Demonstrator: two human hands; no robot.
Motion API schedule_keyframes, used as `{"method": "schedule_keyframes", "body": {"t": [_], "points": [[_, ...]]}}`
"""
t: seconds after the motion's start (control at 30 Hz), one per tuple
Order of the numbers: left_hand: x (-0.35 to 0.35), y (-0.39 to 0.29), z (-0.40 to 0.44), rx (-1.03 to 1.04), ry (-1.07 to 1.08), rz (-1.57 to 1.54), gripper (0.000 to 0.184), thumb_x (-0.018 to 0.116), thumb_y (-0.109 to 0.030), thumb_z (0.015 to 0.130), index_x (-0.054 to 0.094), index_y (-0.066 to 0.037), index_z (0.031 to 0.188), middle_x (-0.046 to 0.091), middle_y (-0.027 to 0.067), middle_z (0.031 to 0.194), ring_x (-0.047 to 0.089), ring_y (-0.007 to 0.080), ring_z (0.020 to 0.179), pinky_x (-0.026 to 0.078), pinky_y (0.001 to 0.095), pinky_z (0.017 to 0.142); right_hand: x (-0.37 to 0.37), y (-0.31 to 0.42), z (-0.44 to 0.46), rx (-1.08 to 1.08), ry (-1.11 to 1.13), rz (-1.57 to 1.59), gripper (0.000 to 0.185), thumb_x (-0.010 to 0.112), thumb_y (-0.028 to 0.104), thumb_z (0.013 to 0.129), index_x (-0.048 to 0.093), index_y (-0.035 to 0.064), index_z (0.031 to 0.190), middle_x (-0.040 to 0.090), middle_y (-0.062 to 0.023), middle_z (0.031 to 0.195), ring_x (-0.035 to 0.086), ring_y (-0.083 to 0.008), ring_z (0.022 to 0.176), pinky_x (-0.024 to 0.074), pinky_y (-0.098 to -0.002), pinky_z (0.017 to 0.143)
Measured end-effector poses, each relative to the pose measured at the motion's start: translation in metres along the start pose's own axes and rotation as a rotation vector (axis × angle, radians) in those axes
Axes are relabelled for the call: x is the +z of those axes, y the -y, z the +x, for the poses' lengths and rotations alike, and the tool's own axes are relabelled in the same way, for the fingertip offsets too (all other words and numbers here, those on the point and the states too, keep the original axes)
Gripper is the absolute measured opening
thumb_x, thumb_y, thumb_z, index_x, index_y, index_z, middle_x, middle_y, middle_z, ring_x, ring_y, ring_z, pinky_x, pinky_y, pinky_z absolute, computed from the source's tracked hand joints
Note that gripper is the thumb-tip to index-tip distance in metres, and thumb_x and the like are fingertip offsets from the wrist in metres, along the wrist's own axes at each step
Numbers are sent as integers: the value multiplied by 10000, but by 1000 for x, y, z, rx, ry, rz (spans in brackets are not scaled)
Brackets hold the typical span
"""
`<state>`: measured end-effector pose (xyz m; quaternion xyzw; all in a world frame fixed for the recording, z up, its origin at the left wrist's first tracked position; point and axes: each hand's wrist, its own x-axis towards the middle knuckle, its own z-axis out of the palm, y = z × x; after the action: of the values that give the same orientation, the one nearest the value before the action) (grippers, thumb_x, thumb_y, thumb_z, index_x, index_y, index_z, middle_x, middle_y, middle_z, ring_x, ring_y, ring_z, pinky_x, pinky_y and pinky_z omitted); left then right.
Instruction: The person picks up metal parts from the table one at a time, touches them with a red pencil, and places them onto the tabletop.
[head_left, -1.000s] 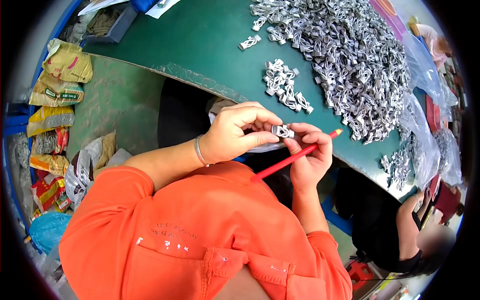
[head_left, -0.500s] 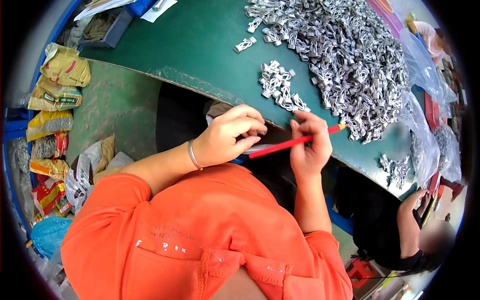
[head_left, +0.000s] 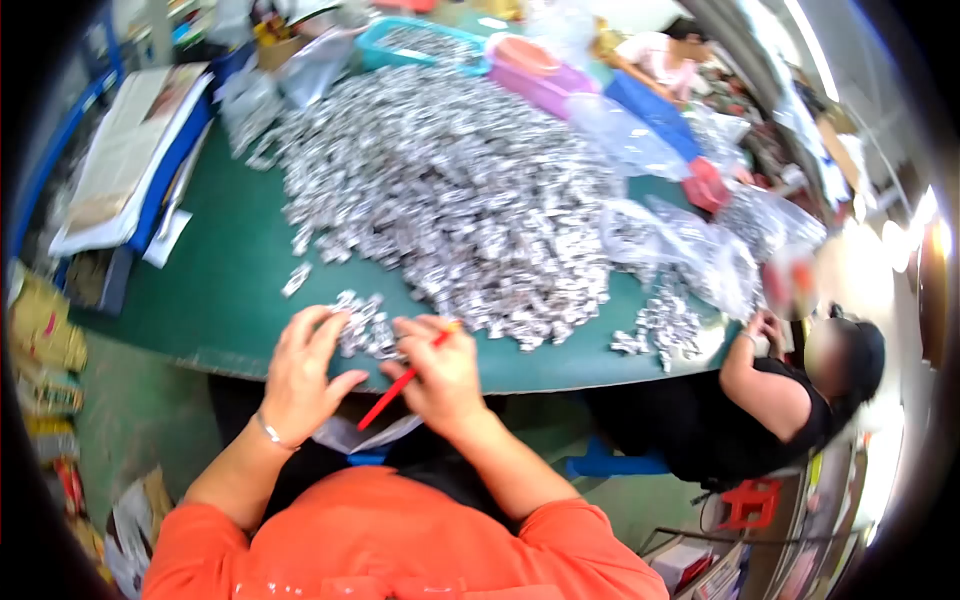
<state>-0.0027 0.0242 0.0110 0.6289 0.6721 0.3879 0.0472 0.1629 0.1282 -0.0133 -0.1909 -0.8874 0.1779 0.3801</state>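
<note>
My left hand (head_left: 305,372), with a bangle at its wrist, is at the table's near edge with thumb and fingers spread, holding nothing. It is beside a small cluster of silvery-white looped pieces with ribbed ends (head_left: 368,325); blur hides whether the fingertips touch them. On the cluster's other side, my right hand (head_left: 445,378) grips a slim red pencil (head_left: 388,398), its yellowish end pointing up and away from me. Beyond both hands rises a large heap of the same pieces (head_left: 450,190). A single piece (head_left: 296,280) lies apart, farther left.
The green table (head_left: 215,290) has papers on a blue holder (head_left: 130,160) at left. Teal (head_left: 375,45) and purple (head_left: 540,88) bins stand at the back. Plastic bags (head_left: 700,255) and a smaller pile (head_left: 660,325) are at right, near a seated co-worker (head_left: 770,400).
The view has tilted up, showing more of the table. My left hand has opened and reached forward to the small cluster. The right hand still holds the red pencil, now steeper, beside the cluster.
</note>
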Motion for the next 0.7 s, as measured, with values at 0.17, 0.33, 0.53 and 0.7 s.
{"method": "schedule_keyframes", "body": {"t": [0.17,0.33,0.53,0.7], "points": [[20,13,14,54,38,-4,502,763,-21,624,585,-24,1094,512,148,1095,546,346,940,459,399,805,12,0,0,49,34,90,216,624,-43,697,565,27,892,631,-131,998,573,-345,905,469,-400,769],[19,10,20,-105,10,-194,389,665,93,702,570,-5,1067,530,144,1032,586,276,791,497,326,673,22,-2,9,64,-96,184,207,607,-72,715,555,7,899,621,-150,996,574,-349,888,486,-381,757],[19,18,13,-79,-133,-287,336,606,127,748,553,19,1061,524,135,1065,601,223,803,513,299,688,18,0,13,30,-130,274,235,596,-107,713,559,6,916,619,-161,1014,586,-335,888,494,-371,735],[23,23,8,50,-170,-166,258,643,94,722,605,4,961,581,132,955,581,300,816,484,350,719,21,-1,11,-14,-147,226,234,599,-102,704,576,11,908,621,-142,1004,587,-312,854,489,-369,741]]}}
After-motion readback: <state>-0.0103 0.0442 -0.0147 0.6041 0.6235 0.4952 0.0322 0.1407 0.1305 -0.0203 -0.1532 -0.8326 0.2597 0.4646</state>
